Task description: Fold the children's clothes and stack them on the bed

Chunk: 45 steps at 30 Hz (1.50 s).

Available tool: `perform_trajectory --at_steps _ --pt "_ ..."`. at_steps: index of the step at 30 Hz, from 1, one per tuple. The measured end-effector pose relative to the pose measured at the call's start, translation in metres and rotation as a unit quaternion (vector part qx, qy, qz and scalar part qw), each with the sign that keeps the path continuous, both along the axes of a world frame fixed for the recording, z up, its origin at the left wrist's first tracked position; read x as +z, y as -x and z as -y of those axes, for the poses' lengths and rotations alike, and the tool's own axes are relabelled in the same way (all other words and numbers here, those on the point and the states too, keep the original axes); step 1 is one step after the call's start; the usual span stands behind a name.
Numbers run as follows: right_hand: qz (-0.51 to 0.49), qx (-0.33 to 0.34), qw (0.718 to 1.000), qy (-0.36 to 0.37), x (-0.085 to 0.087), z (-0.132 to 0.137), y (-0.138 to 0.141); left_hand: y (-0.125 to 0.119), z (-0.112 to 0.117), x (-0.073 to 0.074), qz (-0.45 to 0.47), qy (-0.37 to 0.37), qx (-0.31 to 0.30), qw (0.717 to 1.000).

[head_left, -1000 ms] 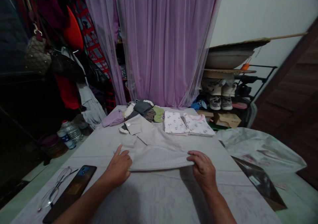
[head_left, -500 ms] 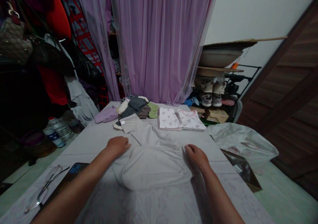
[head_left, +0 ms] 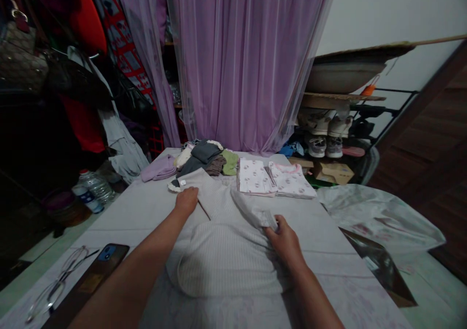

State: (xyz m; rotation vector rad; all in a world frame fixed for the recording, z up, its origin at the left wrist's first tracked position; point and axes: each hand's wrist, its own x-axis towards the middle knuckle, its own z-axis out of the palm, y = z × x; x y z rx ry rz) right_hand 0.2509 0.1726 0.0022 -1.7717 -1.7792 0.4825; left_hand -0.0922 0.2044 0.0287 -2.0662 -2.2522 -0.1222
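Note:
A pale garment (head_left: 233, 258) with fine stripes, its exact kind unclear, lies spread on the white-covered table in front of me. My right hand (head_left: 284, 236) is closed on a gathered end of it at the right, holding that part slightly raised and folded inward. On the far left portion of the garment rests my left hand (head_left: 187, 201), its fingers curled closed at the fabric's edge; the fingertips are partly hidden. A small white tag shows just beyond that hand. Beyond the garment are two folded white printed stacks (head_left: 255, 175) and a pile of folded clothes (head_left: 204, 156).
Eyeglasses (head_left: 58, 283) and a phone (head_left: 105, 253) lie at the table's left, the phone partly behind my forearm. Purple curtains (head_left: 237, 66) hang behind the table. A shoe rack (head_left: 328, 124), a plastic bag (head_left: 379, 217) and a box stand to the right; bottles (head_left: 97, 188) stand left.
My right hand has taken hold of the garment's right end and folded it up and inward. My left hand has moved slightly forward and right onto the fabric. The view has shifted a little.

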Motion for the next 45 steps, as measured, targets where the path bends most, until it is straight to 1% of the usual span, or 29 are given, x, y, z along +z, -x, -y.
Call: perform_trajectory --at_steps 2,5,7,10,12,15,18,20,22,23,25,26,27,28,29,30,31,32,33,34,35,37,38,40,42,45 --pt "-0.005 -0.032 0.999 -0.011 0.007 -0.011 -0.019 0.004 -0.005 0.004 0.015 0.015 -0.002 1.000" --pt "0.016 -0.069 0.997 -0.007 0.015 -0.035 -0.048 0.012 -0.013 0.010 0.056 0.042 -0.027 0.997" --pt "0.035 -0.080 0.996 0.017 0.013 -0.050 -0.062 0.018 -0.019 0.014 0.097 0.065 -0.044 0.992" --pt "0.041 -0.097 0.992 0.063 -0.003 -0.061 -0.077 0.029 -0.024 0.018 0.173 0.085 -0.041 0.980" --pt "0.029 -0.105 0.992 0.065 -0.014 -0.061 -0.083 0.041 -0.023 0.019 0.228 0.065 -0.011 0.971" --pt "0.000 -0.112 0.993 0.039 -0.025 -0.054 -0.085 0.063 -0.017 0.018 0.309 -0.013 0.077 0.948" --pt "-0.035 -0.125 0.991 0.018 -0.026 -0.046 -0.084 0.085 -0.011 0.020 0.377 -0.108 0.180 0.902" --pt "-0.054 -0.131 0.990 0.007 -0.025 -0.043 -0.083 0.097 -0.010 0.023 0.415 -0.155 0.226 0.867" --pt "-0.060 -0.131 0.990 0.004 -0.024 -0.042 -0.082 0.108 -0.013 0.029 0.447 -0.179 0.248 0.841" --pt "-0.058 -0.130 0.990 0.007 -0.024 -0.042 -0.081 0.112 -0.015 0.032 0.460 -0.184 0.251 0.832" --pt "-0.049 -0.126 0.991 0.013 -0.024 -0.042 -0.081 0.117 -0.021 0.038 0.481 -0.186 0.248 0.820" --pt "-0.044 -0.124 0.991 0.015 -0.025 -0.042 -0.081 0.118 -0.023 0.040 0.485 -0.188 0.241 0.819" --pt "-0.039 -0.123 0.991 0.017 -0.025 -0.042 -0.080 0.118 -0.024 0.041 0.479 -0.188 0.231 0.826" --pt "-0.035 -0.123 0.992 0.017 -0.025 -0.042 -0.080 0.115 -0.024 0.041 0.459 -0.185 0.214 0.842" --pt "-0.032 -0.122 0.992 0.017 -0.025 -0.042 -0.080 0.110 -0.022 0.039 0.426 -0.176 0.189 0.867" --pt "-0.029 -0.122 0.992 0.017 -0.025 -0.043 -0.080 0.103 -0.018 0.036 0.382 -0.156 0.150 0.898" --pt "-0.026 -0.121 0.992 0.018 -0.025 -0.043 -0.080 0.093 -0.012 0.032 0.329 -0.125 0.099 0.931" --pt "-0.024 -0.120 0.992 0.019 -0.024 -0.043 -0.080 0.082 -0.004 0.027 0.276 -0.086 0.039 0.957" --pt "-0.023 -0.118 0.993 0.020 -0.023 -0.043 -0.081 0.069 0.006 0.021 0.225 -0.037 -0.034 0.973" --pt "-0.025 -0.114 0.993 0.023 -0.022 -0.042 -0.082 0.056 0.016 0.016 0.173 0.008 -0.105 0.979" --pt "-0.031 -0.109 0.993 0.029 -0.021 -0.042 -0.084 0.044 0.026 0.011 0.121 0.043 -0.163 0.978" --pt "-0.053 -0.095 0.993 0.050 -0.019 -0.038 -0.088 0.024 0.045 0.004 0.045 0.068 -0.241 0.967" --pt "-0.065 -0.088 0.992 0.062 -0.018 -0.036 -0.090 0.018 0.052 0.003 0.021 0.072 -0.263 0.962" --pt "-0.081 -0.078 0.990 0.081 -0.016 -0.028 -0.095 0.014 0.062 0.005 -0.009 0.073 -0.282 0.957" --pt "-0.074 -0.072 0.991 0.086 -0.016 -0.019 -0.098 0.016 0.067 0.011 -0.033 0.078 -0.288 0.954" --pt "-0.039 -0.056 0.994 0.083 -0.015 -0.006 -0.099 0.022 0.071 0.026 -0.064 0.094 -0.305 0.946"
